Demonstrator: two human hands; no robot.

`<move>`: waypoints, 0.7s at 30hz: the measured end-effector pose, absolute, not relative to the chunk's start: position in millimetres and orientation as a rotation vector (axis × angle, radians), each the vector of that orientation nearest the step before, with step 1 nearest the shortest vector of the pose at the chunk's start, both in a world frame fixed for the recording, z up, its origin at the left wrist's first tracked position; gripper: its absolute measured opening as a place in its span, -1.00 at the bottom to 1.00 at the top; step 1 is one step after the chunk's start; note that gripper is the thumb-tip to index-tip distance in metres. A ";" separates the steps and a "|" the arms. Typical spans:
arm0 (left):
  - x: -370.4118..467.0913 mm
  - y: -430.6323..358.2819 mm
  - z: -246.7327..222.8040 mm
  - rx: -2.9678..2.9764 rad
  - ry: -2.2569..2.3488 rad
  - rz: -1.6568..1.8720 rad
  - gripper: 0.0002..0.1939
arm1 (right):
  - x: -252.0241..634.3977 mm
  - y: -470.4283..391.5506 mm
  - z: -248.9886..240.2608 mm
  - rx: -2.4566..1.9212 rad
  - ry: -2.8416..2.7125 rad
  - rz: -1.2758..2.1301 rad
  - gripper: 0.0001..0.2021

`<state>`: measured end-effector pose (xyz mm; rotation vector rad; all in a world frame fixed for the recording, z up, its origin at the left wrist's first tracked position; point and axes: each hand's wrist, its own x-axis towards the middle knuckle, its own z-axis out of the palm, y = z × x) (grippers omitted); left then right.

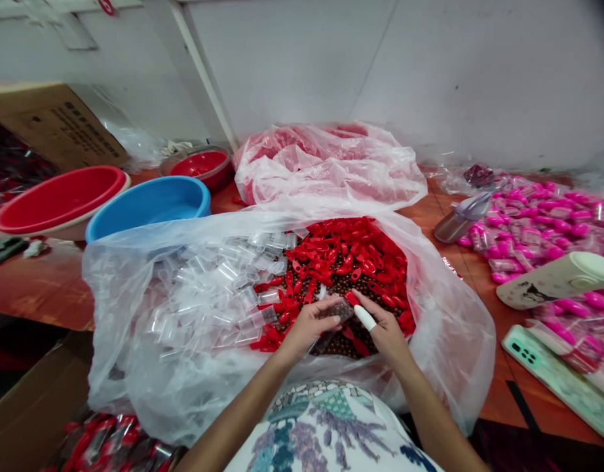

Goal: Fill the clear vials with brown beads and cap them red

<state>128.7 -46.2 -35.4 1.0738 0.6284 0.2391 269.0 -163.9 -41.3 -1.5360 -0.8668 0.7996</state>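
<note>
My left hand (309, 322) is closed around a clear plastic tube (340, 314) that looks dark inside, perhaps from brown beads. In my right hand (386, 329), a small red plastic cap (352, 298) is pinched at the tube's end. A white cover (365, 318) sits on a digit of that hand. Both hands are over a large translucent plastic bag (447, 331), spread open. Inside it, clear tubes (204, 288) are heaped on the left. Red plastic pieces (346, 246) lie on the right among small round brown beads (341, 344).
Behind stands another bag (326, 170) with red contents. Blue (149, 203) and red (61, 200) basins are at left, near a cardboard box (56, 128). On the right are pink-capped items (542, 216), a cream bottle (552, 282), a lidded cup (462, 216) and a phone (557, 373).
</note>
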 end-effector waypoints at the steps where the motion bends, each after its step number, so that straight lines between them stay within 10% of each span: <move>1: 128.8 -45.9 -36.1 1.077 0.631 0.241 -0.48 | 268.6 -164.3 -42.0 -1.540 -0.902 0.795 -0.61; 21: 135.8 -64.3 -18.6 0.848 0.648 0.324 -0.44 | 249.2 -165.7 -52.3 -1.780 -1.448 0.080 -0.39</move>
